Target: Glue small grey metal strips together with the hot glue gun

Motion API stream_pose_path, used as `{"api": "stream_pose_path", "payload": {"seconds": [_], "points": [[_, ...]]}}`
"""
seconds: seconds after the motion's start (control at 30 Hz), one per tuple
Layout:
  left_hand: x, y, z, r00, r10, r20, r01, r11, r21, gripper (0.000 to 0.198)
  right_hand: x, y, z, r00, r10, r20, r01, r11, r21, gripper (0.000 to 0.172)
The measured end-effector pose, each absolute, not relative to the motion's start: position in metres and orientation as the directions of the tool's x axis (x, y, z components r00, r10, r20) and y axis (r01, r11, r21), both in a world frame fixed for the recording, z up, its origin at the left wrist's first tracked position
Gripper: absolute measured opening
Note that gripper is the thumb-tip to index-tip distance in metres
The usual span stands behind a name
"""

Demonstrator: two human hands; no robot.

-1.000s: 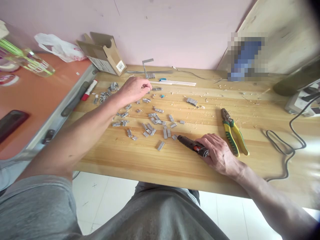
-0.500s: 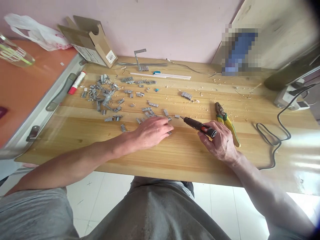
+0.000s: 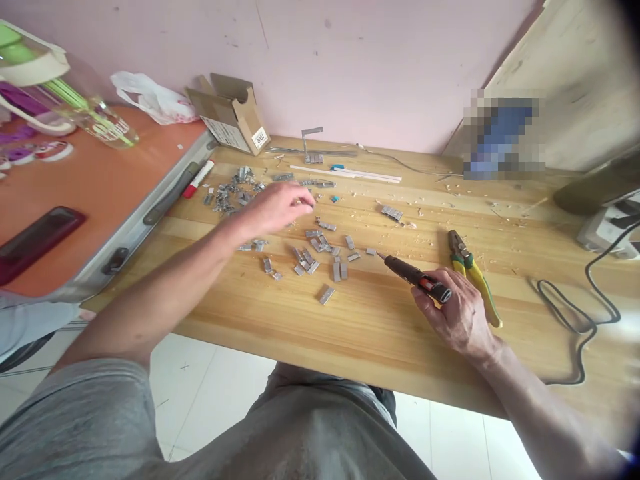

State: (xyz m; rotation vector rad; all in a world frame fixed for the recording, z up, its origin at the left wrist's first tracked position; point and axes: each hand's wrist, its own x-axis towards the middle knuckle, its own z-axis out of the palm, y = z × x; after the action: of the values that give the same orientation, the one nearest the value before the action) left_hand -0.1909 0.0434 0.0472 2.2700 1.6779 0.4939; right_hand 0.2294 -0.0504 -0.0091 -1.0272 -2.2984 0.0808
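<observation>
My left hand (image 3: 280,208) hovers over the wooden table with its fingers curled into a pinch; what lies between them, if anything, is too small to tell. A heap of small grey metal pieces (image 3: 230,197) lies under and left of it. My right hand (image 3: 460,310) is closed around a black screwdriver (image 3: 407,272) with a red part on its side. The thin tip points left at a small grey metal block (image 3: 371,252). Nearer my body, several similar metal pieces (image 3: 305,260) lie scattered. Green-and-yellow pliers (image 3: 475,280) rest beside my right hand.
An open cardboard box (image 3: 235,120), a red-and-white marker (image 3: 199,179) and white strips (image 3: 345,173) lie toward the back. A black cable (image 3: 575,327) loops at the right. On the orange surface at left are a bottle (image 3: 107,127) and a dark red phone-like object (image 3: 40,240).
My left hand has lifted from the metal pieces near the middle and moved back and left toward the heap. The right hand still holds the screwdriver beside the small block. The view has shifted.
</observation>
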Motion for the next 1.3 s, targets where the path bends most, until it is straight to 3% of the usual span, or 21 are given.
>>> {"api": "stream_pose_path", "payload": {"seconds": [0.07, 0.2, 0.4, 0.7, 0.97, 1.17, 1.3], "points": [[-0.22, 0.075, 0.042, 0.143, 0.984, 0.102, 0.904, -0.172, 0.392, 0.021, 0.23, -0.051, -0.01, -0.521, 0.697, 0.493, 0.651, 0.698, -0.299, 0.01], [-0.251, 0.118, 0.023, 0.054, 0.995, 0.084, 0.928, -0.081, 0.363, 0.02, 0.23, -0.05, -0.012, -0.539, 0.703, 0.464, 0.646, 0.699, -0.308, 0.012], [-0.248, 0.102, 0.027, 0.078, 0.986, 0.15, 0.946, -0.12, 0.3, 0.026, 0.232, -0.052, -0.009, -0.54, 0.706, 0.457, 0.638, 0.698, -0.324, 0.012], [-0.195, -0.001, 0.042, 0.279, 0.95, 0.137, 0.865, -0.311, 0.393, 0.021, 0.23, -0.051, -0.01, -0.54, 0.708, 0.455, 0.641, 0.696, -0.323, 0.011], [-0.153, -0.007, 0.015, 0.463, 0.886, 0.007, 0.852, -0.448, 0.271, 0.015, 0.22, -0.05, 0.0, -0.538, 0.712, 0.451, 0.672, 0.686, -0.281, 0.008], [-0.172, 0.01, 0.023, 0.394, 0.916, 0.081, 0.796, -0.384, 0.467, 0.009, 0.218, -0.05, 0.021, -0.548, 0.714, 0.436, 0.673, 0.686, -0.277, 0.009], [-0.202, 0.033, 0.023, 0.253, 0.964, 0.079, 0.842, -0.26, 0.472, 0.011, 0.214, -0.042, 0.03, -0.575, 0.71, 0.407, 0.674, 0.693, -0.256, 0.012]]}}
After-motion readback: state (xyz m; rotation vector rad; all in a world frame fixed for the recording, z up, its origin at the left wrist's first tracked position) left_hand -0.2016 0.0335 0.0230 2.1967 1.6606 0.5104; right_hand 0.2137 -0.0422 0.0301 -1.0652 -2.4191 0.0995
